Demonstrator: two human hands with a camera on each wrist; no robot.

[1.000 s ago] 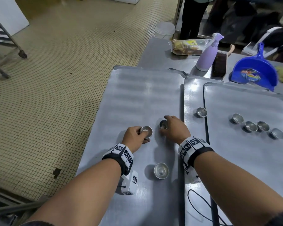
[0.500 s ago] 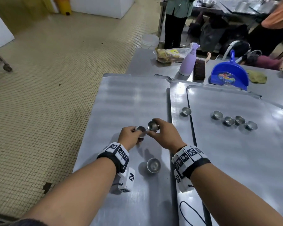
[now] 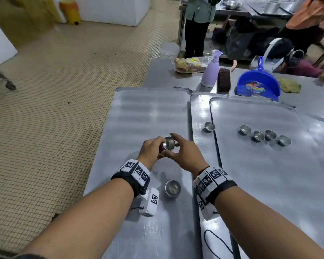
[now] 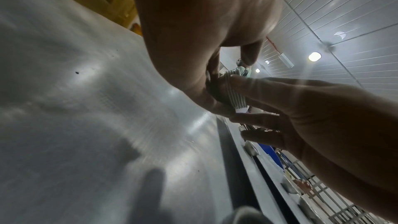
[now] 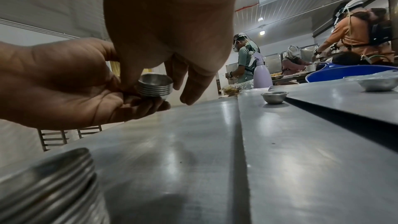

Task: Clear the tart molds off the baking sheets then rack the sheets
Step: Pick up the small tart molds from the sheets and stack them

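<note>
My left hand (image 3: 151, 150) and right hand (image 3: 183, 156) together pinch a nested stack of molds (image 3: 168, 143) at frame centre. The next stack of molds (image 3: 172, 188) sits below, nearer my left wrist.

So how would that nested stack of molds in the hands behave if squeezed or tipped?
The stack of molds looks like thin shiny metal, so probably stiff, light and a bit slippery. Loosely nested rims suggest the cups could slide apart if tilted.

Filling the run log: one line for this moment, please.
phase: nesting molds | left hand: holds mold stack | right hand: pinches same stack | second stack: on near sheet | loose molds: remaining
</note>
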